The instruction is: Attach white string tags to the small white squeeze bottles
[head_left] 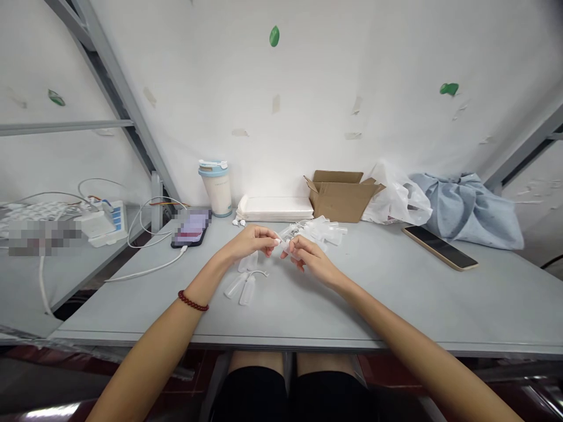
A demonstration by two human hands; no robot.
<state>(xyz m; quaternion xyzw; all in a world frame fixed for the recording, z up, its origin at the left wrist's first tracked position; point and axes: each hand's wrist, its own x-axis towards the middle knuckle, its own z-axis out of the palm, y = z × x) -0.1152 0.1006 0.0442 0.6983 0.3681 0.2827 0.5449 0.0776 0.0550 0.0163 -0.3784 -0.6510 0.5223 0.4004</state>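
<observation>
Near the middle of the table, my left hand (255,241) pinches the end of a small translucent plastic tag with a thin white strap (284,241). Closed around the other side of that piece is my right hand (311,258), whose fingers hide much of it. Just behind my right hand lies a pile of similar translucent tags (328,231), some with pale straps. Several more pieces rest below my left hand, among them a flat clear tag (247,291) with a curved white strap (260,272).
Along the wall stand a lidded cup (219,190), a stack of white sheets or envelopes (277,208), an open cardboard box (341,201), a white plastic bag (393,196) and a blue cloth bundle (477,211). Phones lie left (192,227) and right (440,247); a white cable (147,271) crosses the left side.
</observation>
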